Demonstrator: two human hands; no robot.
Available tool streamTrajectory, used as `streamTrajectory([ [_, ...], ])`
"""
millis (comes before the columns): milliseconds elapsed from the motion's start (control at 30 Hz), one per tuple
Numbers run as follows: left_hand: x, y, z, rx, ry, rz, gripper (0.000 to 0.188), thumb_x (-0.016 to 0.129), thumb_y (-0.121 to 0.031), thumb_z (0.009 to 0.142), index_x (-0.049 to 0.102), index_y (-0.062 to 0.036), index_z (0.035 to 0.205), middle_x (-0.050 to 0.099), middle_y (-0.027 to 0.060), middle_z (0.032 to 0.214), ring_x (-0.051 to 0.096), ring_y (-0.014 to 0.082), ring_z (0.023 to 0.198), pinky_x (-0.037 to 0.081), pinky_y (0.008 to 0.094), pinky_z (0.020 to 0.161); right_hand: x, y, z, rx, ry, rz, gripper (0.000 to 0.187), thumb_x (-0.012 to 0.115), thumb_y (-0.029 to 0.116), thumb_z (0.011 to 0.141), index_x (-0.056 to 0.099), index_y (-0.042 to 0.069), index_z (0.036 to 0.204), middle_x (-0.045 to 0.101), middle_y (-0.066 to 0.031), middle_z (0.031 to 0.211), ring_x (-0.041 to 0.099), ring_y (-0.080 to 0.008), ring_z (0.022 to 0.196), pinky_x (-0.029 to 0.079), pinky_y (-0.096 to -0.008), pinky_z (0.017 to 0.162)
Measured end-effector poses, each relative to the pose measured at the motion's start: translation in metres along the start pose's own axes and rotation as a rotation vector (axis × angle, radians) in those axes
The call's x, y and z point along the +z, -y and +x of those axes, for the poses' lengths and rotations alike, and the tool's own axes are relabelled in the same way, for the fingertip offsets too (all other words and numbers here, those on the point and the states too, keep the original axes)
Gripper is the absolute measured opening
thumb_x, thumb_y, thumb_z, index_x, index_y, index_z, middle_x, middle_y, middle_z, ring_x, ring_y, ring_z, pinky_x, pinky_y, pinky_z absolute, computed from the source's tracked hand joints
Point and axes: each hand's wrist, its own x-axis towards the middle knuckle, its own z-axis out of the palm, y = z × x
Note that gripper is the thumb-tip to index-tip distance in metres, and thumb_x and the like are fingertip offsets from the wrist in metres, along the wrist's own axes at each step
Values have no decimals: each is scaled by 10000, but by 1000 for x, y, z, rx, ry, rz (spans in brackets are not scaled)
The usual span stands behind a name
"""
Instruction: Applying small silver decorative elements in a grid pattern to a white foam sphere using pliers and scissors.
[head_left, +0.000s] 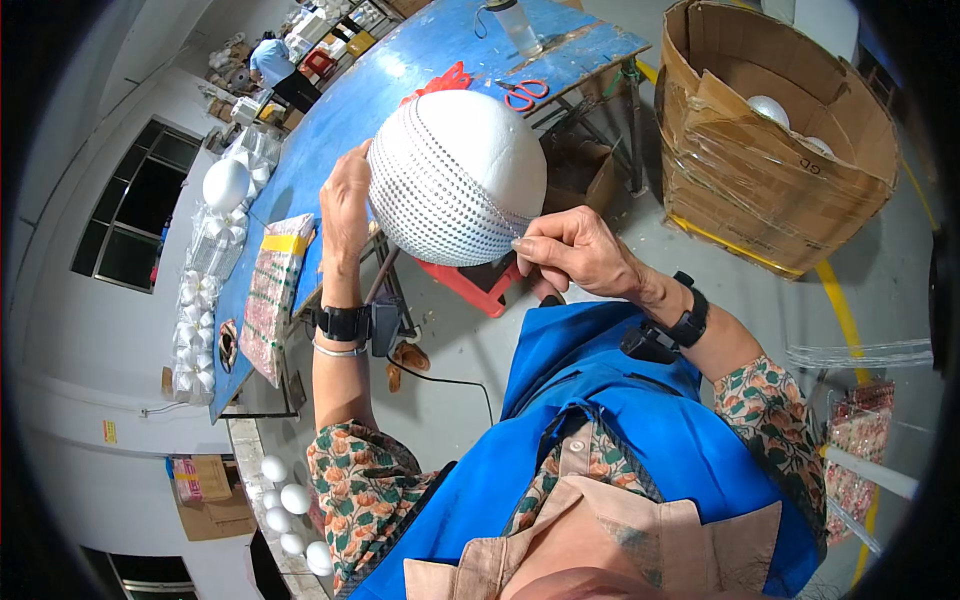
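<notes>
A large white foam ball (510, 150) is held up in front of me at the table's edge. Rows of small silver rhinestones (430, 190) curve around its left and lower side; its upper right is bare white. My left hand (345, 195) grips the ball's left side, its fingertips partly hidden behind it. At the lower right of the ball, my right hand (580, 250) is closed in a pinch. The rhinestone rows run up to these fingertips, where a strand end seems held, though it is very small.
Red-handled scissors (523, 95), a clear bottle (515, 28) and a plastic bag (275, 300) are on the blue table (400, 50). Below is a red stool (465, 290). A cardboard box (770, 200) with white balls stands right. Far back is another person (280, 70).
</notes>
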Motion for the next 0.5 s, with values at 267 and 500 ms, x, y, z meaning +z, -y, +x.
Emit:
streamTrajectory([
  [267, 9, -7, 1, 25, -54, -246, 478, 657, -316, 800, 552, 21, 1122, 610, 174, 1000, 589, 194, 918, 448, 309, 812, 2, -4, 1, -13, -99, 86, 303, 509, 234, 932, 610, -8, 779, 496, 12, 493, 425, -23, 458, 348, -200, 445],
  [500, 9, 1, 7, 148, -258, -236, 218, 654, -215, 839, 657, -13, 922, 638, 23, 808, 547, 72, 727, 417, 221, 639, 0, -11, -4, 25, -121, 47, 298, 513, 246, 933, 620, -3, 810, 517, 11, 502, 415, -15, 436, 318, -185, 396],
])
